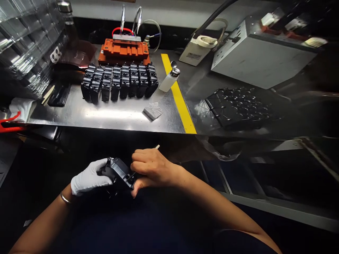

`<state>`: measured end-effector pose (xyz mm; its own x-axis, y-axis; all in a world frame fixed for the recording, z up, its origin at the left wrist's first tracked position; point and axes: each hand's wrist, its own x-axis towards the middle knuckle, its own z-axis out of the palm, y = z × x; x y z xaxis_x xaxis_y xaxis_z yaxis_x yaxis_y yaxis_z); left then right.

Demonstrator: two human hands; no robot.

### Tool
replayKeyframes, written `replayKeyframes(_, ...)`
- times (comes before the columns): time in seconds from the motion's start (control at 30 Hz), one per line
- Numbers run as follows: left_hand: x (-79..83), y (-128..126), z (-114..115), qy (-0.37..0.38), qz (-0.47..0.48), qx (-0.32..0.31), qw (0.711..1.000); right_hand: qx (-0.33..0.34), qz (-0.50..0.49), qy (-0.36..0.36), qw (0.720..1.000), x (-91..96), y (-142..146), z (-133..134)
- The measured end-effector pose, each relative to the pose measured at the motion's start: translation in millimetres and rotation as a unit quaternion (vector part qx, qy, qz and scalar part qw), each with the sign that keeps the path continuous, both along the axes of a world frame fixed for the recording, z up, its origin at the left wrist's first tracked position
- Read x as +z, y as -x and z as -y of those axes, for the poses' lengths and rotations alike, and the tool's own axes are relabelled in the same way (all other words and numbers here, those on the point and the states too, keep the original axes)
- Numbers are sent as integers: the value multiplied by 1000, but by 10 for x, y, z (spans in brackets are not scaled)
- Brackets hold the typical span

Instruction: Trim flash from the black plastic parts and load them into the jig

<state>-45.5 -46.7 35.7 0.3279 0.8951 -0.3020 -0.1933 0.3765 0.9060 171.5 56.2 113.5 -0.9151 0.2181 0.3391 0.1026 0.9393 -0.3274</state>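
Note:
My left hand (91,178), in a white glove, grips a glossy black plastic part (120,171) in front of my body, below the bench edge. My bare right hand (153,167) is at the part's right side, with its thumb at the lower corner. Its fingers are curled around a thin pale stick (157,146), whose end pokes out above the knuckles; the rest of it is hidden. On the bench beyond stand rows of similar black parts (116,83). Nearer the edge lies a folded grey-white cloth pad (153,110).
Behind the rows sits an orange fixture (125,49) with hoses. A white pump bottle (169,80) stands by the yellow tape (180,106). Right of it are a grey metal box (265,53) and a pile of black parts (235,106). Clear plastic trays (23,46) are stacked left.

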Motion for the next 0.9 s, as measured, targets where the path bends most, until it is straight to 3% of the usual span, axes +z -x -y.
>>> replayKeyframes(0.33,-99,-119,-7,23,28,24,999,-36,-30,-20,999,-96,12,12)
replayKeyframes(0.7,-47,-189,-23,35,85,19,996,-67,-75,-24,995,-100,71,22)
replayKeyframes(0.8,-93,-185,-9,34,80,27,996,-65,-40,35,996,-116,39,28)
replayKeyframes(0.9,-110,-139,-2,32,64,17,997,-9,12,164,986,-136,-45,15)
